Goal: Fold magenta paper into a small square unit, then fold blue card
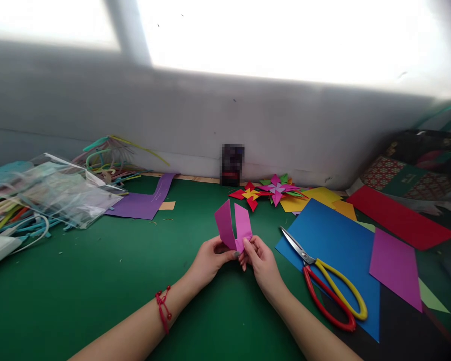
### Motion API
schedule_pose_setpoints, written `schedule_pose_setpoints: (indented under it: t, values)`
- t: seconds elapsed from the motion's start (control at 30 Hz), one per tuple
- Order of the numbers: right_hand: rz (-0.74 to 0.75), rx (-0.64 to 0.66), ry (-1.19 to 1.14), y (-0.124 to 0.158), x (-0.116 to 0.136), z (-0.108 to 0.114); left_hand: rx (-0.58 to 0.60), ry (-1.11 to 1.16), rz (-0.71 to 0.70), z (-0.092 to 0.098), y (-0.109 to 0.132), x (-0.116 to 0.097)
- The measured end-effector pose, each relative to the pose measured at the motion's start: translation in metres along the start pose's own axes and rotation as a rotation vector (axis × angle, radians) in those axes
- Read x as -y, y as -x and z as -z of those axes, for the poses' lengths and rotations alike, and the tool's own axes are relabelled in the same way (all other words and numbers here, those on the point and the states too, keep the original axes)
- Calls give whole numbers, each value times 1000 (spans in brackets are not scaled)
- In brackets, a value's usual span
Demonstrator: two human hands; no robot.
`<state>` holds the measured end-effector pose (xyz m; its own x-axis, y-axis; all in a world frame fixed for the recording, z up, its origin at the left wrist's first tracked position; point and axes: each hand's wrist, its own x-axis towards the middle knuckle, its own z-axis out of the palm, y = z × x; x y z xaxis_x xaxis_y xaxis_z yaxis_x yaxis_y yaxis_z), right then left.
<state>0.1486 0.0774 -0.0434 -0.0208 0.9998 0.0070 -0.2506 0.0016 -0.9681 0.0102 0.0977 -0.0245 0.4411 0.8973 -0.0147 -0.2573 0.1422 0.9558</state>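
Note:
A piece of pink paper [224, 220], folded and with a slit down its middle, stands up between my two hands above the green table. My left hand [215, 255] pinches its lower left edge, the thumb lying across the bottom. At the lower right, my right hand [259, 258] grips the same paper between thumb and fingers. Two upright flaps rise from it, with a gap between them. Nearest to my right hand lie the scissors [308, 258], with one red and one yellow handle, their blades on a sheet of blue paper [338, 240].
Folded paper flowers [276, 188] lie near the wall, beside yellow paper [321, 195]. Red card [398, 215] and a pink sheet [394, 265] are at the right. Purple paper [139, 205], plastic bags [78, 195] and a white glue gun [0, 245] sit at the left.

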Motion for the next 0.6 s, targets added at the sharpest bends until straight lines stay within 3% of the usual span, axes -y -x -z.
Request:
schedule_pose_setpoints:
  t: [0.6]
  values:
    - [73, -7, 179, 6, 9, -4, -35, -29, 14, -3, 5, -2]
